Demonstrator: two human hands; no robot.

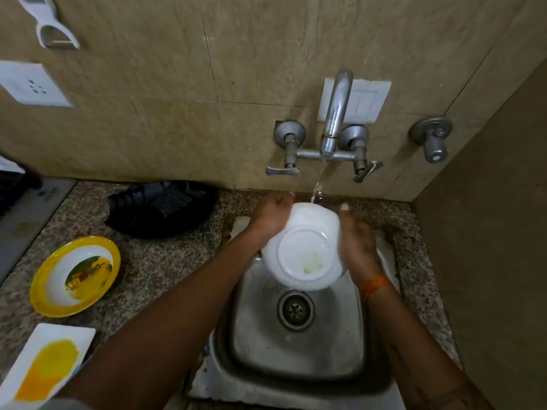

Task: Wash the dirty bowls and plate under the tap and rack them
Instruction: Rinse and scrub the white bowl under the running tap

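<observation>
Two bowls (302,247) (75,276), one plate (44,365), two hands (273,214) (358,244), one tap (334,113).

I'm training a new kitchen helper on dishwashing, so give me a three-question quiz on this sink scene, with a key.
1. True or false: the white ceramic bowl is held with its underside toward the camera.
2. Which dirty item lies nearest the picture's bottom-left corner?
A. round yellow-rimmed bowl
B. white rectangular plate with a yellow smear
C. black dish rack
3. Fill in: water from the chrome wall tap lands on the white bowl's ____ edge.

Key:
1. True; the left hand and right hand hold it over the steel sink.
2. B
3. Far (nearest the wall).
</observation>
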